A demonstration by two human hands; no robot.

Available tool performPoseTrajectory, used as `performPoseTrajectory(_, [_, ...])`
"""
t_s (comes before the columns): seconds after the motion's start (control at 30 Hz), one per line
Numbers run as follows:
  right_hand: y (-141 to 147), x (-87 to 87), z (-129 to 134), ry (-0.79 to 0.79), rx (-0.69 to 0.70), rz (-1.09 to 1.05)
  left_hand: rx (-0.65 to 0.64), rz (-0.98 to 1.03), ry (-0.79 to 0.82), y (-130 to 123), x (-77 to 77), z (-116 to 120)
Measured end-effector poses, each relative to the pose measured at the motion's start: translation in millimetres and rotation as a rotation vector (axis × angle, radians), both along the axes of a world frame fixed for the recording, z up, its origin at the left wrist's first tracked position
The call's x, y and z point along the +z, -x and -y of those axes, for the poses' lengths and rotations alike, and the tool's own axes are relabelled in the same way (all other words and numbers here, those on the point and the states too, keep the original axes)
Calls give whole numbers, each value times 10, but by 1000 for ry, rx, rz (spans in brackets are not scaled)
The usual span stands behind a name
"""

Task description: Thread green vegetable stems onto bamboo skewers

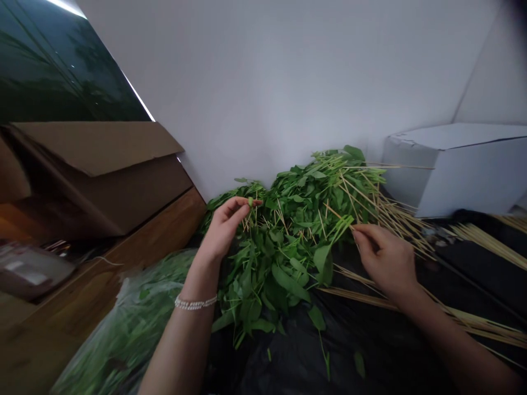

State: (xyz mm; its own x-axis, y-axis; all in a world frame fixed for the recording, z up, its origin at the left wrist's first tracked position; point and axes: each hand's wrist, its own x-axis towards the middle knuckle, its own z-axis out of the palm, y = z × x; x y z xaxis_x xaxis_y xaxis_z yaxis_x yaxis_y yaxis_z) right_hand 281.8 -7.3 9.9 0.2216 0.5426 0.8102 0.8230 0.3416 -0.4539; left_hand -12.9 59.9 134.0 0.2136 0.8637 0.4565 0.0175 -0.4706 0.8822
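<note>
My right hand [385, 258] is closed in a pinch on a thin wooden skewer [334, 212], whose tip points up and left. Several pale green leaf stems [343, 225] sit on that skewer close to my fingertips, with a leaf [323, 259] hanging below them. Thumb and fingers of my left hand [226, 222] pinch a small green stem piece [251, 202]; its other end is hidden. Between and beneath both hands spreads a heap of leafy green stems [272, 269]. Skewers carrying bunched leaves [317, 181] are piled behind it.
A clear plastic bag of greens [144, 307] lies at left, beside a wooden surface [164, 230] and an open cardboard box [115, 186]. Bare skewers [473, 323] lie at right on black plastic sheeting [288, 362]. A white box [469, 164] stands against the white wall [263, 82].
</note>
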Motion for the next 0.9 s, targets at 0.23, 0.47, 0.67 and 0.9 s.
performPoseTrajectory(0.23, [72,-25,32,33,36,14,78,437,258,-33,-646,-9])
performPoseTrajectory(0.47, [149,-65,54,27,116,58,-275,926,503,13,-1021,135])
performPoseTrajectory(0.67, [172,-92,52,8,136,92,-347,1305,483,310,-853,188])
performPoseTrajectory(0.9, [237,-124,73,24,177,115,-273,919,699,-112,-1057,204])
